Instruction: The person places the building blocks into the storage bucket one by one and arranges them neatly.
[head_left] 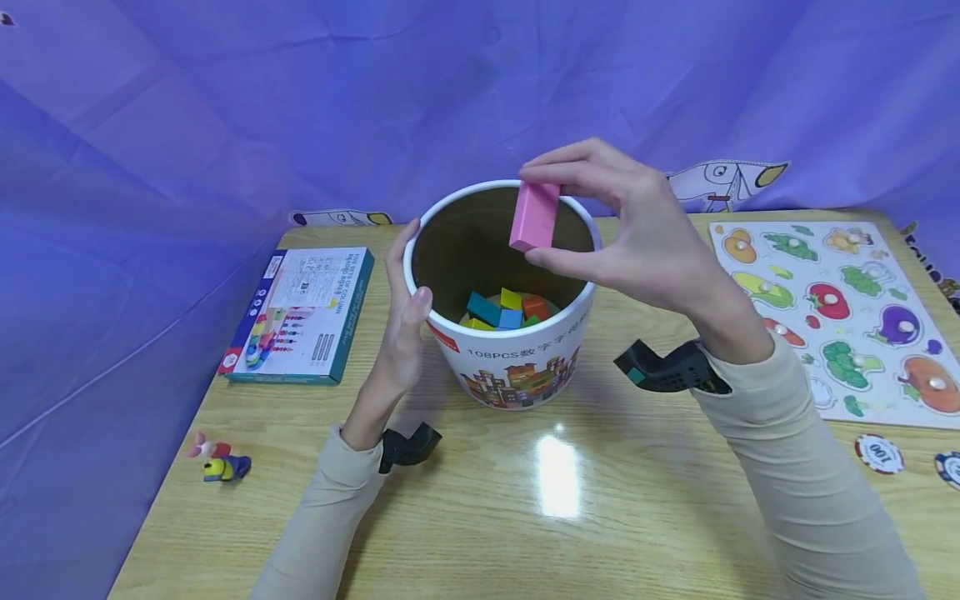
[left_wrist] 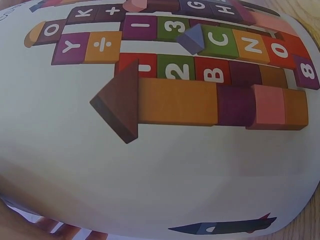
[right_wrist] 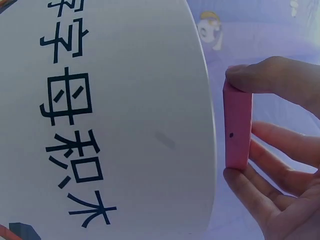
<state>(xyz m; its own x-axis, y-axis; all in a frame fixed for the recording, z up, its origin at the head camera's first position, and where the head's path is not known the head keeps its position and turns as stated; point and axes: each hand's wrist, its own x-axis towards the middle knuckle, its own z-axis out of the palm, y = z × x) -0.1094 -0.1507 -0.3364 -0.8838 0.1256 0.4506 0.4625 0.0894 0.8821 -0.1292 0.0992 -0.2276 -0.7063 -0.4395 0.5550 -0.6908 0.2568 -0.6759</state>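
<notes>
Between thumb and fingers, my right hand (head_left: 637, 225) pinches a pink rectangular block (head_left: 536, 215) above the mouth of a white bucket (head_left: 517, 367). The right wrist view shows the same pink block (right_wrist: 237, 127) just beyond the bucket's rim. On the bucket's left side rests my left hand (head_left: 405, 325), thumb at the rim and fingers along the outer wall. Several coloured blocks (head_left: 510, 317), among them blue, yellow, orange and green ones, lie at the bottom inside. Printed letter blocks cover the bucket's wall (left_wrist: 165, 165) in the left wrist view, where only fingertips show at the lower left corner.
A boxed bead set (head_left: 300, 317) lies at the left. Two small figurines (head_left: 225, 467) sit near the table's left edge. To the right are a vegetable puzzle board (head_left: 847, 317) and poker chips (head_left: 879, 454). A purple curtain (head_left: 450, 92) hangs behind the table.
</notes>
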